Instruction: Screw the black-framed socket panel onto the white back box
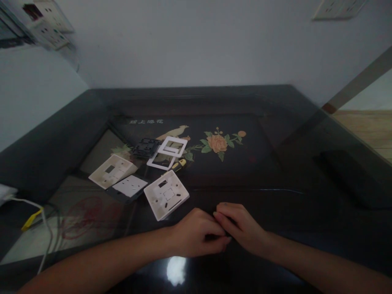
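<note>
My left hand (200, 232) and my right hand (240, 224) rest together at the table's near side, fingers curled and touching, with nothing visible in either. Just up and left of my left hand lies a white square box (167, 195), open side up. A second white box (112, 170) sits farther left, beside a pale plate (131, 185) on a dark piece. Behind them are black slotted parts (146, 148) and two white frames (173, 146), (161, 161) that overlap. A yellow and black tool (178, 165) lies partly by the lower frame.
The dark glossy table (229, 179) bears a printed bird and flower. A black object (352, 177) lies at the right. A white cable (45, 224) and yellow tag (31, 219) are at the left. Sockets (50, 34) are by the wall, upper left.
</note>
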Demonstrator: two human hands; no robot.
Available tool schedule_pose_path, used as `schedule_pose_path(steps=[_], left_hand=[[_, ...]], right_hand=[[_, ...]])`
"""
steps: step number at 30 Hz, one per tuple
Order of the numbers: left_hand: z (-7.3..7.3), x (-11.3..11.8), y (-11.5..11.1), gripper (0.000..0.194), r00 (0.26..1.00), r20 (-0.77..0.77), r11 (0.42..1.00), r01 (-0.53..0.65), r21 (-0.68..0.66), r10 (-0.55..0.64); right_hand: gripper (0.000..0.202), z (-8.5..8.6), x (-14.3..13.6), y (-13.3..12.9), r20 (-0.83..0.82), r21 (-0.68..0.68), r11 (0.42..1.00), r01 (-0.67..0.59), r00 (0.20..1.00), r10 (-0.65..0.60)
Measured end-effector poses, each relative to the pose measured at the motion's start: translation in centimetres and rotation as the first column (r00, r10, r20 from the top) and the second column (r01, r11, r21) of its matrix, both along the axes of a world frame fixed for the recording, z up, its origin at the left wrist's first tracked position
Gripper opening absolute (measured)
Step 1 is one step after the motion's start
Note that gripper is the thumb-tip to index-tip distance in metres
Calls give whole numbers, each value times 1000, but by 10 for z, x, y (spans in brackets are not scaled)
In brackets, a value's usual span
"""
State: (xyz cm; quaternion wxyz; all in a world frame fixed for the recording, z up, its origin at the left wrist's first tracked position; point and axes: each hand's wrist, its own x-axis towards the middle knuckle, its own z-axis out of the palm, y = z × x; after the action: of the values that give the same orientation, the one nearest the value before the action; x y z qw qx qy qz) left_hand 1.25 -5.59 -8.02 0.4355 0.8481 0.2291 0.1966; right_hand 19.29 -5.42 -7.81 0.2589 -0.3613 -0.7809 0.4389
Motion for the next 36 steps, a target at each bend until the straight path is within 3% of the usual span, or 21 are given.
schedule_pose_path(steps=[36], left_hand=[[0,0,0,28,1000,-6,999,0,-34,0]], right_hand=[[41,-1,-1,-1,6,19,1000,2,1000,-2]])
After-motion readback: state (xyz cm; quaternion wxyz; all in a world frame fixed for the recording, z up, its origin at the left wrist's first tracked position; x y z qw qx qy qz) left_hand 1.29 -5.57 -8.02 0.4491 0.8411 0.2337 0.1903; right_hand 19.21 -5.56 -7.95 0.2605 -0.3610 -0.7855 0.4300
